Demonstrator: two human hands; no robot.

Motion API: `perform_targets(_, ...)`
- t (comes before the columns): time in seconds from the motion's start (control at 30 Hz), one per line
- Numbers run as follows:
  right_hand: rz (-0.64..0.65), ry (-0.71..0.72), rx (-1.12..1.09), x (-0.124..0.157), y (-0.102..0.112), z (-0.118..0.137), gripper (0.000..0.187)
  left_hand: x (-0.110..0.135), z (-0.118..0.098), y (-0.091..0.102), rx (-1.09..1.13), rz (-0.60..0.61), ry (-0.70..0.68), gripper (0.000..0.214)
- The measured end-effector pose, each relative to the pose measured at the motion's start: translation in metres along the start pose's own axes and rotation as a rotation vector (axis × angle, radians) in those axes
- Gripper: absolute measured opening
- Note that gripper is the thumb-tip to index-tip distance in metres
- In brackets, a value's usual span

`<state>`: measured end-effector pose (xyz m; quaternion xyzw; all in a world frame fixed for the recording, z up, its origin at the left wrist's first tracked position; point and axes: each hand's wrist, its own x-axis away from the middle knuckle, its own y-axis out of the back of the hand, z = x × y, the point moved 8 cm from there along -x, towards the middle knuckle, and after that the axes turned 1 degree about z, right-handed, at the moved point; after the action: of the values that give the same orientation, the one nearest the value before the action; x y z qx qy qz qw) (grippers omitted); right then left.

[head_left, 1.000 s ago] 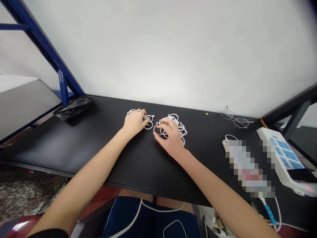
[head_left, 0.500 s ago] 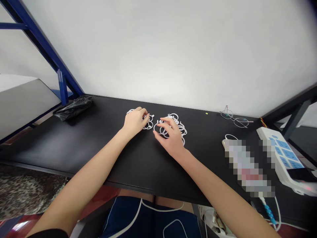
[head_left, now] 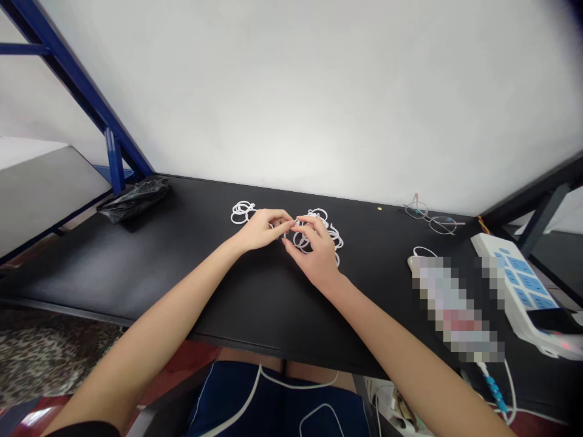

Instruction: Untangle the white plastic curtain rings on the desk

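Observation:
My left hand [head_left: 266, 229] has its thumb and fingers pinched together at a white plastic ring [head_left: 286, 235], mostly covered by the fingertips. Right beside it, my right hand [head_left: 314, 246] curls its thumb and fingers around the same ring from the other side. The two hands' fingertips nearly meet. Under and behind my right hand lies a loose pile of white plastic rings [head_left: 337, 237]. A smaller group of white rings [head_left: 243, 209] rests on the black desk just beyond my left hand, partly hidden by it.
A crumpled black plastic bag [head_left: 136, 197] lies at the far left of the desk [head_left: 182, 285]. Wire-frame glasses [head_left: 441, 225] sit by the wall. On the right are a blurred-out phone [head_left: 455, 309] with a cable and a white power strip [head_left: 514, 285].
My left hand has moved right, away from the left group of rings, up to my right hand's fingertips. More of the left group now shows. My right hand has hardly moved.

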<state>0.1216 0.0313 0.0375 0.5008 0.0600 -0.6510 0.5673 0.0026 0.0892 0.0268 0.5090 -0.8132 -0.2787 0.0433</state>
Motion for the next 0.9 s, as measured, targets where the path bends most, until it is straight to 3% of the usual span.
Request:
perform_targets(0.3, -0.011, 0.028, -0.018, -0.001, 0.001, 0.005, 0.006, -0.002, 0.012, 0.002, 0.313, 0.013, 0.114, 0.029)
perform_targets(0.67, -0.108, -0.061, -0.112, -0.004, 0.012, -0.003, 0.006, -0.001, 0.005, 0.004, 0.248, 0.02, 0.046, 0.026)
perform_targets(0.9, -0.16, -0.037, -0.19, -0.006, 0.016, 0.001, 0.01, -0.001, 0.0, 0.003, 0.244, 0.029, 0.047, 0.031)
